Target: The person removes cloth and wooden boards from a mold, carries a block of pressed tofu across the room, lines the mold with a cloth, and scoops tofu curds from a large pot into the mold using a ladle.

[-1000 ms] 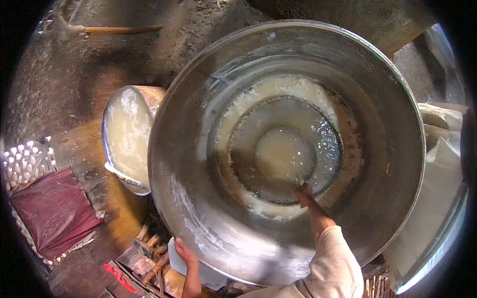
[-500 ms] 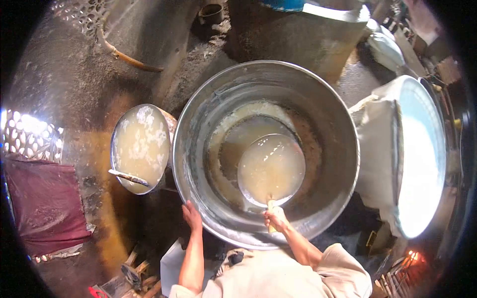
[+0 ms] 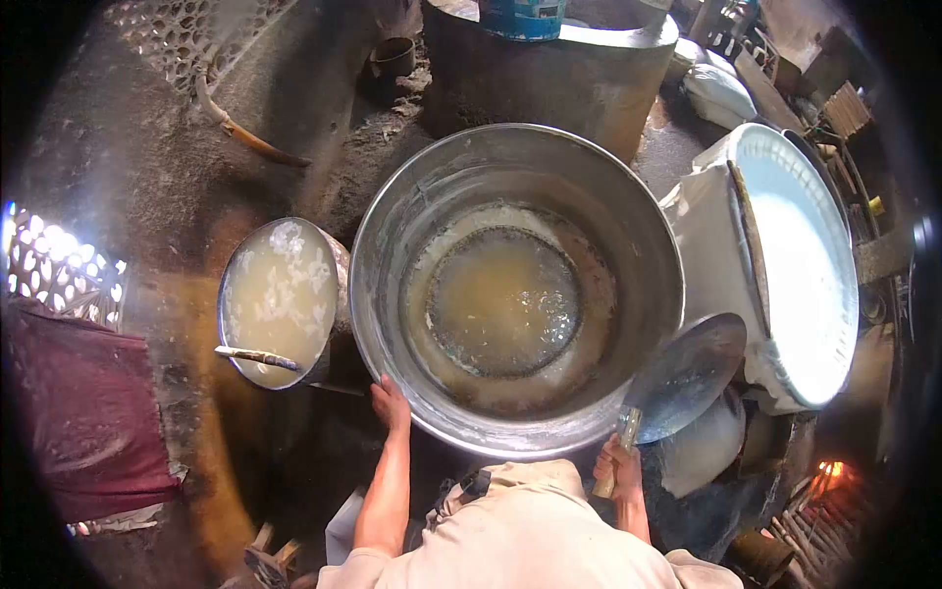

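Grasping the ladle (image 3: 692,378) by its short handle, the right hand (image 3: 620,463) sits right of centre in the lower half of the frame, fingers wrapped round the grip. A hold so close to the bowl probably helps carry such a wide, heavy-looking head. The bowl tilts over the right edge of the big pot (image 3: 653,211); whether it touches that rim I cannot tell. The left hand (image 3: 391,401), lower left of centre, lies at the pot's near rim with fingers unclenched, likely to steady the body or the pot.

The pot fills the middle of the frame, cloudy liquid (image 3: 502,299) at its bottom. Left of it stands a can (image 3: 340,270) of similar liquid, a stick (image 3: 257,357) reaching over its rim. At right, cloth (image 3: 716,245) hangs down the side of a tub, perhaps as a strainer or cover. Both vessels stand near the pot, seemingly for easy reach.
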{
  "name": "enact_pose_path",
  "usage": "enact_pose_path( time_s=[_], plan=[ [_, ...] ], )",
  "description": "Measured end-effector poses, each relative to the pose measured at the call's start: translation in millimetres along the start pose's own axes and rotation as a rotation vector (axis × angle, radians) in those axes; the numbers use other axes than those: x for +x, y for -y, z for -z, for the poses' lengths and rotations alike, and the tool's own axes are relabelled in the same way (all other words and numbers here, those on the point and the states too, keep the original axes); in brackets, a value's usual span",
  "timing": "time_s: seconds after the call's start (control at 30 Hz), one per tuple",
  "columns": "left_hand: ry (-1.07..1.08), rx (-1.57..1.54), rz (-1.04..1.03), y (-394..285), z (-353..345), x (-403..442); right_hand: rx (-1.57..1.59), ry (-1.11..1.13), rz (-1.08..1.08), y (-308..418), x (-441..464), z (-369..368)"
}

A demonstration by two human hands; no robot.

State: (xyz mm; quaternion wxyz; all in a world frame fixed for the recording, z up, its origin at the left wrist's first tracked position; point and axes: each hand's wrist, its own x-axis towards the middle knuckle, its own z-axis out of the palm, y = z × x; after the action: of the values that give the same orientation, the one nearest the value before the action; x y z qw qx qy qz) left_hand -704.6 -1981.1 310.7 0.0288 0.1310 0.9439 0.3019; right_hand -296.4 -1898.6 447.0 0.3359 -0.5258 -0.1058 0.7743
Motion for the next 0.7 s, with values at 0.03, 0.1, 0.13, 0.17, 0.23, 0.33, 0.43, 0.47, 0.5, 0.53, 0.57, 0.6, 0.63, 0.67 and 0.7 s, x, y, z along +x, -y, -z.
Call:
enact_pose_path(
  time_s=[0.03,0.1,0.13,0.17,0.23,0.33,0.43,0.47,0.5,0.53,0.57,0.6,0.63,0.67,0.7],
  plan=[
    [0.005,0.013,0.007,-0.4,-0.5,-1.7,-0.116,-0.05,-0.011,4.4,15.0,-2.6],
    [0.046,0.022,0.098,-9.8,1.9,-1.6,-0.353,-0.149,-0.034,8.4,66.3,-2.7],
    [0.036,0.02,0.123,-5.1,-0.8,-1.2,-0.446,-0.162,-0.011,10.1,99.4,-2.3],
    [0.025,0.019,0.151,-2.2,-5.8,-1.5,-0.559,-0.178,-0.048,25.4,128.3,-18.7],
    [0.023,0.076,0.238,-7.5,-3.3,-3.7,-0.892,-0.153,-0.16,38.2,219.7,-14.5],
    [0.1,0.022,0.271,-7.1,-1.6,-1.4,-1.213,-0.35,0.301,52.3,350.5,-45.0],
    [0.042,0.096,0.234,16.4,-6.4,-4.2,-1.702,-0.258,0.601,65.0,481.3,-31.0],
    [0.036,0.079,0.277,4.9,-6.2,-5.9,-1.771,-0.277,0.793,69.2,502.9,-36.2],
    [0.024,0.055,0.317,-6.2,-4.1,-8.1,-1.793,-0.265,0.778,73.6,523.8,-42.1],
    [0.006,0.029,0.355,-18.2,-5.2,-5.7,-1.802,-0.253,0.709,70.7,537.9,-45.8],
    [0.004,0.045,0.359,-16.9,-7.7,-4.2,-1.81,-0.241,0.64,68.1,551.4,-50.3],
    [0.001,0.059,0.363,-13.3,-8.1,-4.5,-1.805,-0.233,0.513,61.3,558.0,-51.6],
    [0.001,0.079,0.371,-13.1,-4.7,-7.4,-1.801,-0.224,0.379,51.3,560.3,-49.1],
    [0.02,-0.101,0.321,-40.7,-5.7,-2.2,-1.845,-0.192,0.323,33.3,568.1,-39.2],
    [0.015,-0.046,0.376,-38.7,-5.7,-2.5,-1.845,-0.145,0.312,2.9,586.6,-9.8]
  ],
)
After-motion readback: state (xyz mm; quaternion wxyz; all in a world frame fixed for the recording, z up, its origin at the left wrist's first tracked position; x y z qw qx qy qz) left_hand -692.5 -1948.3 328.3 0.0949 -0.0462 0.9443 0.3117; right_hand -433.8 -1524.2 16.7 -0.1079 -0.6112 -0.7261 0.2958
